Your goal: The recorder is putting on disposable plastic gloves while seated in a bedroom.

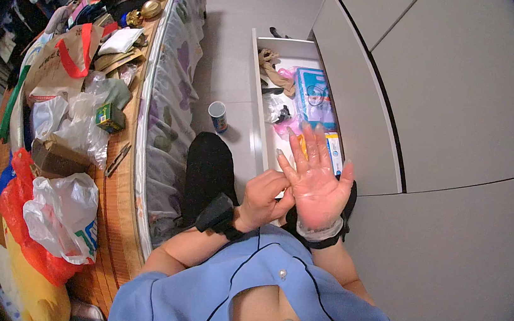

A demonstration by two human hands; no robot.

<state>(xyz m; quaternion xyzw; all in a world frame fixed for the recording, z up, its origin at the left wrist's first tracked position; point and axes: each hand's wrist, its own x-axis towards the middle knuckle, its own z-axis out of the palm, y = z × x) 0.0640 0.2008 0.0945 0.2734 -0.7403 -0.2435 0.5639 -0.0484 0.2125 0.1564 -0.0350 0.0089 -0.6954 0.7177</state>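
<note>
My right hand (319,177) is raised palm towards me, fingers spread. A clear, thin disposable glove (320,230) covers it and gathers at the wrist above a dark band. Beside its little-finger edge, my left hand (266,198) is bare, its fingers curled and pinching the side of the glove. The pinched bit is mostly hidden by the fingers. On my left wrist sits a black strapped device (216,214). Behind the hands is a pulled-out white drawer (259,99), holding a blue plastic package (310,90), tan fabric (279,78) and pink plastic bags (285,128).
At the left, a bed with a woven mat (107,243) bears a white plastic bag (63,214), a red bag (23,210), a cardboard box (60,157) and a green box (110,117). A cylindrical can (217,117) stands on the floor. Pale cabinet fronts (452,116) close off the right.
</note>
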